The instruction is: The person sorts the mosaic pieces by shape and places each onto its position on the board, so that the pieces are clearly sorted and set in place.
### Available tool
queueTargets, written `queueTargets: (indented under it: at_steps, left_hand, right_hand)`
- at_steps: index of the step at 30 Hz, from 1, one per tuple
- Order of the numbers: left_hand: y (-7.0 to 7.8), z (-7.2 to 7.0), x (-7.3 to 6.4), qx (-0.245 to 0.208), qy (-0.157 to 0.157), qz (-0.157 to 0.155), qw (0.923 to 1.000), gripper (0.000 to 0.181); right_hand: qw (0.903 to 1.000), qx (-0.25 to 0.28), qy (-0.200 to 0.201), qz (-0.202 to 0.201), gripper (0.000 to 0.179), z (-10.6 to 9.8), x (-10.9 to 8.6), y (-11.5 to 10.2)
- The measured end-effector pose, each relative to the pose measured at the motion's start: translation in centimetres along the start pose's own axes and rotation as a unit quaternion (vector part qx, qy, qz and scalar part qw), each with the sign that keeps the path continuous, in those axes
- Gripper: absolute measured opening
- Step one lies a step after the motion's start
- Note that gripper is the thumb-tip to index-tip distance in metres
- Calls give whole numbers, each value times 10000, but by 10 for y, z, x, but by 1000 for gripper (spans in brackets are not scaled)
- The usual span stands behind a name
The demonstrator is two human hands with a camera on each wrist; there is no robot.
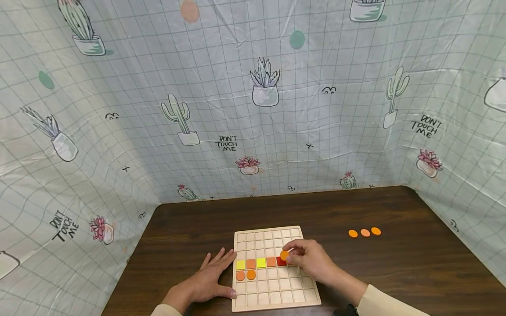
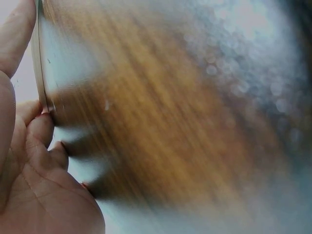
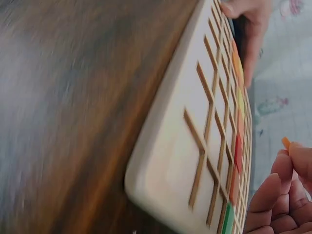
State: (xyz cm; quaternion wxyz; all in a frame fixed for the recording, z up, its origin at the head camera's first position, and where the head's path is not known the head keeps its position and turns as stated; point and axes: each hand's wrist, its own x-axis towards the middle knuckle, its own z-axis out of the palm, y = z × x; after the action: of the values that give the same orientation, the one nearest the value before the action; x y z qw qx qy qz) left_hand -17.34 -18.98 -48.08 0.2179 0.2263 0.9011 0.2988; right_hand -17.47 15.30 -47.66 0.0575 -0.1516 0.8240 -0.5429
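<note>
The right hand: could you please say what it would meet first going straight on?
The orange disc pinched by the right hand would probably meet the red square tile in the wooden grid board first, though depth is unclear.

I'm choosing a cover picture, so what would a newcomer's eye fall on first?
A row of bright squares crosses the pale gridded board. Above it, the right hand pinches an orange disc. Behind the dark table is a cactus-print sheet.
</note>
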Motion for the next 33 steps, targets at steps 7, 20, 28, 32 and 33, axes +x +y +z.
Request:
queueTargets:
  at_steps: [7, 20, 28, 32, 33]
  left_hand:
    - [-2, 1, 1, 1, 11, -12, 10000, 105]
    - [-1, 0, 1, 20, -4, -4, 10000, 105]
    - [0, 0, 0, -3, -6, -4, 10000, 106]
    - [0, 1, 1, 7, -7, -17, 10000, 106]
    - [0, 1, 1, 9, -7, -20, 10000, 106]
  right_hand:
    - [9994, -240, -166, -185, 16, 25, 3, -9]
    - [9959, -801, -219, -359, 12, 56, 5, -14]
    - [9931, -1074, -208, -428, 10, 62, 5, -13]
    - [9926, -1114, -223, -421, 12, 64, 4, -13]
    - [9926, -1123, -219, -409, 12, 65, 4, -13]
